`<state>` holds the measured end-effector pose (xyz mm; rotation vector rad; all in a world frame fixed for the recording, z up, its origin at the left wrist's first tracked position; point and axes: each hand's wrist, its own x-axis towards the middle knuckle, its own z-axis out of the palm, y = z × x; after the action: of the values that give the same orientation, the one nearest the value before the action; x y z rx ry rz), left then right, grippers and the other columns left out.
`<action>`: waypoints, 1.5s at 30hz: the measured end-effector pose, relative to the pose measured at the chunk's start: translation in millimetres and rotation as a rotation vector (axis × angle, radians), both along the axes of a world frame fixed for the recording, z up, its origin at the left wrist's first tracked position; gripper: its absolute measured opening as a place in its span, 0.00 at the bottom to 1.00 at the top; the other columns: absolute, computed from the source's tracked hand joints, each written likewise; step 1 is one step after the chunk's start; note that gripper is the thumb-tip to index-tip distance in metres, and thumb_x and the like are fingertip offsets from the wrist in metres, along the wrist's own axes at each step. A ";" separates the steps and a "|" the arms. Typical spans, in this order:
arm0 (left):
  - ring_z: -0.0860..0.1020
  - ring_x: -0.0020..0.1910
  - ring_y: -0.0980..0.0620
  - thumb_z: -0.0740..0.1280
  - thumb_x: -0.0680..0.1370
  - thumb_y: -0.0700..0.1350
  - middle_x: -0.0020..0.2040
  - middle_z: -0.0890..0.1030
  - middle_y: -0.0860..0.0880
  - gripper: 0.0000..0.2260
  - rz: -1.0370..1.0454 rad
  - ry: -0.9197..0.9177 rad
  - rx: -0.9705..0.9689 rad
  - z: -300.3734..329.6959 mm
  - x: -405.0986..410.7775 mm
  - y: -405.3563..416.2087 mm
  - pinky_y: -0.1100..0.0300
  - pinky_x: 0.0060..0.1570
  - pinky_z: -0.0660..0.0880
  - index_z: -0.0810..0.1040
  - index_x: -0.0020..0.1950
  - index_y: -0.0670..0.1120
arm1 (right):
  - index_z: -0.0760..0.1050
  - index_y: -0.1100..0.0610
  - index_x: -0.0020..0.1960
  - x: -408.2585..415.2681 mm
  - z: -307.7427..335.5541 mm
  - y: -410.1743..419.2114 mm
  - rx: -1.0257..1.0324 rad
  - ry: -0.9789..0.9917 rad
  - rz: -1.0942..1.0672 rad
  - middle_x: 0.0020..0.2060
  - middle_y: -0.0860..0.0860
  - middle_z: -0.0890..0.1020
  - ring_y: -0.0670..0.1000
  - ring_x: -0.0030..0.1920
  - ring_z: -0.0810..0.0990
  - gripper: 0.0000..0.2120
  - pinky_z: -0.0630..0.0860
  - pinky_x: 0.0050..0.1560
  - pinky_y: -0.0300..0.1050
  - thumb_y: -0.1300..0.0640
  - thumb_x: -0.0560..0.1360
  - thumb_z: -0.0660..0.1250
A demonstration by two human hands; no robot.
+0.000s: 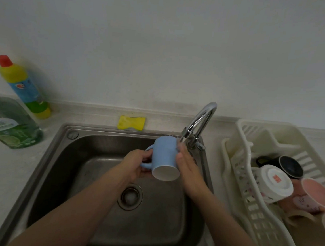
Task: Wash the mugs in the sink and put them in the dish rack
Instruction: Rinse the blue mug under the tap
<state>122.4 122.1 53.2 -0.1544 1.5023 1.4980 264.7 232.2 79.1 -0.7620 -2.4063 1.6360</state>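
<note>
Landmark: the steel sink (pixel 48 173). Far left of it, a green detergent bottle (pixel 12 128) and a yellow cleaner bottle with a red cap (pixel 22 86) stand on the counter. Behind the sink's back rim lies a yellow sponge (pixel 131 122), untouched. Over the basin, the left hand (pixel 135 164) grips the blue mug (pixel 165 155) at its handle, the mug tipped with its mouth toward the camera, apparently so water drains out. The right hand (pixel 186 161) lies with straight fingers against the mug's right side, under the faucet (pixel 199 123), likely rubbing while rinsing. Right of the sink, the dish rack (pixel 236 164) holds a black mug (pixel 287 166), a white mug (pixel 273 183) and a pink mug (pixel 312 196).
</note>
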 end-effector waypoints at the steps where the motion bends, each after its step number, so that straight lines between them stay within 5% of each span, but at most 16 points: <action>1: 0.82 0.38 0.46 0.62 0.82 0.46 0.38 0.84 0.45 0.10 0.005 0.003 -0.001 0.4 -1.7 -2.0 0.49 0.40 0.80 0.79 0.53 0.40 | 0.50 0.43 0.78 0.1 2.4 -6.9 -0.093 0.006 -0.038 0.77 0.40 0.53 0.41 0.76 0.52 0.31 0.51 0.73 0.40 0.35 0.79 0.51; 4: 0.82 0.37 0.47 0.62 0.82 0.45 0.37 0.85 0.46 0.10 0.016 0.020 0.006 -0.6 -7.1 -10.1 0.50 0.38 0.79 0.79 0.52 0.41 | 0.43 0.41 0.78 19.2 1.2 -33.2 -0.084 0.001 0.045 0.76 0.37 0.45 0.39 0.76 0.46 0.34 0.48 0.72 0.38 0.37 0.76 0.52; 6: 0.83 0.38 0.47 0.62 0.82 0.46 0.41 0.85 0.45 0.10 -0.019 0.019 0.019 1.7 -3.1 -12.4 0.51 0.36 0.79 0.79 0.55 0.40 | 0.44 0.38 0.78 12.2 -2.1 -29.6 -0.146 -0.017 -0.014 0.76 0.42 0.53 0.47 0.74 0.59 0.35 0.60 0.72 0.45 0.38 0.76 0.56; 8: 0.83 0.40 0.45 0.62 0.82 0.46 0.46 0.85 0.43 0.12 -0.055 0.017 0.033 4.7 6.0 -10.2 0.52 0.35 0.79 0.78 0.58 0.40 | 0.48 0.37 0.77 -5.7 -2.0 -17.6 -0.253 -0.007 -0.151 0.71 0.47 0.65 0.47 0.61 0.74 0.35 0.75 0.57 0.44 0.41 0.77 0.63; 10: 0.83 0.43 0.44 0.62 0.82 0.47 0.49 0.84 0.41 0.14 -0.079 0.048 0.036 8.2 14.1 -5.7 0.52 0.36 0.80 0.77 0.60 0.39 | 0.51 0.39 0.77 -15.4 -1.1 -6.5 -0.318 0.009 -0.207 0.67 0.49 0.68 0.49 0.55 0.78 0.37 0.80 0.47 0.45 0.45 0.75 0.68; 13: 0.83 0.47 0.41 0.62 0.82 0.49 0.53 0.82 0.39 0.15 -0.149 0.137 0.002 12.9 20.4 -1.2 0.49 0.41 0.81 0.75 0.62 0.40 | 0.56 0.39 0.74 -12.4 -2.1 4.8 -0.427 -0.029 -0.245 0.66 0.52 0.70 0.57 0.54 0.80 0.36 0.82 0.47 0.58 0.47 0.73 0.72; 17: 0.80 0.56 0.49 0.67 0.78 0.55 0.60 0.78 0.50 0.16 -0.339 0.530 0.062 12.9 22.8 -12.3 0.54 0.48 0.79 0.70 0.63 0.52 | 0.69 0.38 0.59 -17.6 8.4 20.6 -0.560 -0.048 -0.318 0.57 0.55 0.77 0.61 0.50 0.83 0.18 0.82 0.44 0.62 0.50 0.74 0.71; 20: 0.66 0.71 0.63 0.71 0.74 0.53 0.69 0.72 0.57 0.09 -0.512 0.860 0.132 7.8 13.0 -25.7 0.61 0.64 0.69 0.76 0.51 0.53 | 0.71 0.42 0.62 -24.8 17.1 25.9 -0.580 -0.106 -0.291 0.55 0.57 0.79 0.61 0.47 0.84 0.19 0.81 0.42 0.62 0.48 0.73 0.71; 23: 0.61 0.74 0.63 0.69 0.78 0.43 0.71 0.71 0.53 0.02 -0.575 1.006 0.088 2.0 2.1 -34.9 0.62 0.69 0.64 0.77 0.48 0.48 | 0.70 0.44 0.63 -26.4 25.0 20.0 -0.602 -0.175 -0.245 0.55 0.59 0.79 0.60 0.45 0.84 0.18 0.81 0.39 0.56 0.45 0.75 0.69; 26: 0.74 0.65 0.58 0.69 0.78 0.44 0.64 0.78 0.51 0.04 -0.491 0.940 0.088 2.9 -2.0 -37.3 0.58 0.63 0.70 0.79 0.50 0.45 | 0.71 0.45 0.59 -19.2 29.5 10.0 -0.548 -0.217 -0.215 0.55 0.58 0.79 0.57 0.48 0.82 0.15 0.81 0.41 0.52 0.40 0.76 0.64; 28: 0.79 0.48 0.54 0.69 0.75 0.52 0.48 0.81 0.48 0.05 -0.456 0.869 0.063 3.8 -2.3 -37.3 0.54 0.51 0.74 0.77 0.44 0.52 | 0.73 0.43 0.59 -9.7 25.3 3.7 -0.361 -0.147 -0.163 0.56 0.52 0.79 0.54 0.53 0.80 0.17 0.80 0.51 0.52 0.36 0.75 0.63; 31: 0.81 0.46 0.43 0.68 0.77 0.48 0.43 0.78 0.42 0.09 -0.399 0.692 0.066 -0.6 -3.4 -30.2 0.45 0.53 0.80 0.73 0.40 0.48 | 0.71 0.40 0.61 6.3 22.4 -2.6 0.039 0.036 -0.030 0.55 0.40 0.78 0.40 0.54 0.78 0.19 0.75 0.50 0.34 0.40 0.72 0.70; 34: 0.82 0.45 0.45 0.65 0.81 0.43 0.46 0.78 0.40 0.09 -0.401 0.603 0.077 3.2 0.4 -17.0 0.47 0.50 0.82 0.71 0.42 0.45 | 0.60 0.36 0.70 19.1 8.9 4.3 0.256 0.006 0.022 0.61 0.33 0.70 0.34 0.59 0.72 0.40 0.70 0.53 0.27 0.43 0.65 0.78; 37: 0.84 0.43 0.45 0.64 0.81 0.47 0.50 0.80 0.40 0.09 -0.477 0.644 0.016 9.0 7.6 -3.8 0.53 0.44 0.83 0.72 0.43 0.46 | 0.57 0.41 0.74 18.7 -1.2 20.1 0.218 -0.025 -0.042 0.61 0.37 0.71 0.35 0.58 0.72 0.47 0.71 0.49 0.25 0.47 0.63 0.80; 40: 0.82 0.41 0.47 0.63 0.81 0.52 0.44 0.80 0.45 0.12 -0.531 0.829 -0.130 6.9 -1.0 -2.8 0.44 0.47 0.81 0.71 0.42 0.48 | 0.62 0.46 0.70 6.5 -11.5 25.0 0.066 0.037 -0.078 0.60 0.41 0.75 0.43 0.59 0.76 0.43 0.77 0.50 0.33 0.54 0.62 0.81; 45: 0.80 0.41 0.45 0.63 0.82 0.47 0.44 0.77 0.41 0.10 -0.531 0.679 -0.036 4.7 12.1 4.6 0.53 0.41 0.81 0.72 0.46 0.41 | 0.68 0.48 0.64 18.2 -22.5 29.9 -0.010 0.023 -0.139 0.55 0.45 0.78 0.45 0.55 0.79 0.36 0.79 0.47 0.38 0.58 0.61 0.82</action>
<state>134.4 126.7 58.0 0.7487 1.8959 1.1259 282.9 262.1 56.6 -0.8847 -2.2755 1.5952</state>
